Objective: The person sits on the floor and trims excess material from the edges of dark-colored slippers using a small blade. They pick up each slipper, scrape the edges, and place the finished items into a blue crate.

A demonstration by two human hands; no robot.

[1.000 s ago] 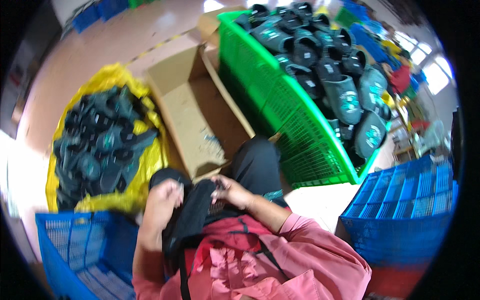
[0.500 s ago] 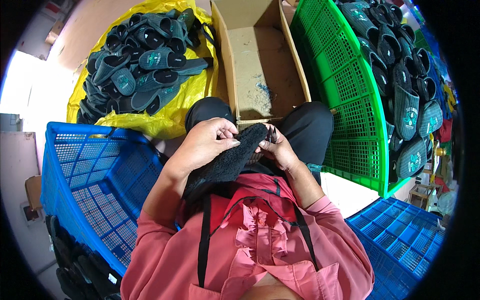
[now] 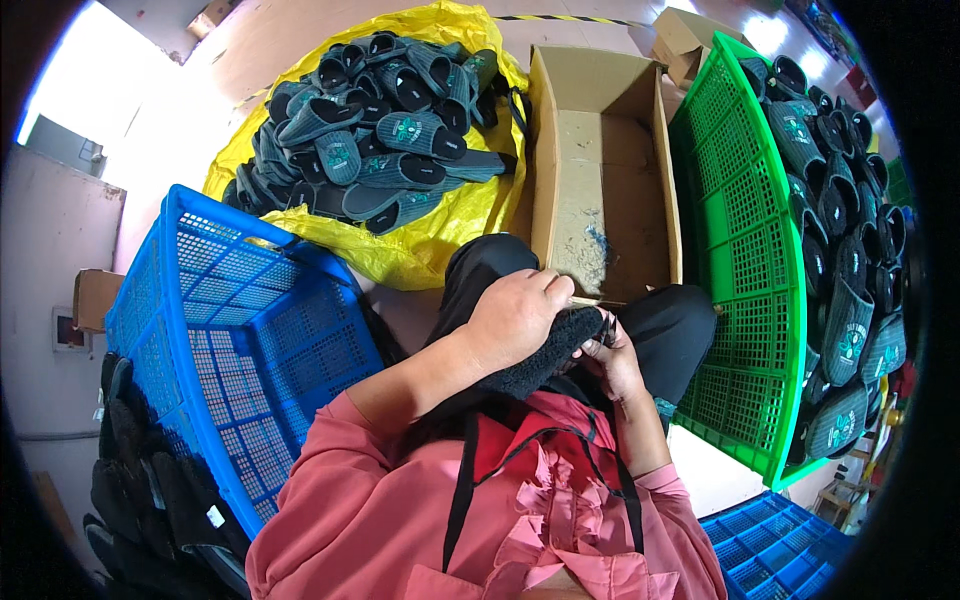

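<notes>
A black slipper with a fuzzy lining [image 3: 545,352] lies over my lap, partly covered by my hands. My left hand [image 3: 520,312] is closed over its far edge with bent fingers. At the slipper's right end, my right hand [image 3: 614,366] is closed round a small dark pointed tool [image 3: 606,324] that looks like thread snips. The tool's tips are close to the slipper's edge. Most of its handle is hidden in my fingers.
An open cardboard box [image 3: 568,140] with lint and thread scraps stands in front of my knees. Grey slippers [image 3: 375,135] are heaped on a yellow sack [image 3: 420,255]. Others fill a green crate [image 3: 745,290]. Blue crates [image 3: 215,375] flank me, and dark slippers [image 3: 150,490] lie at lower left.
My view has swung left, so everything sits further right. My left hand has shifted from the slipper's near left side to over its far edge; the right hand keeps the tool beside it.
</notes>
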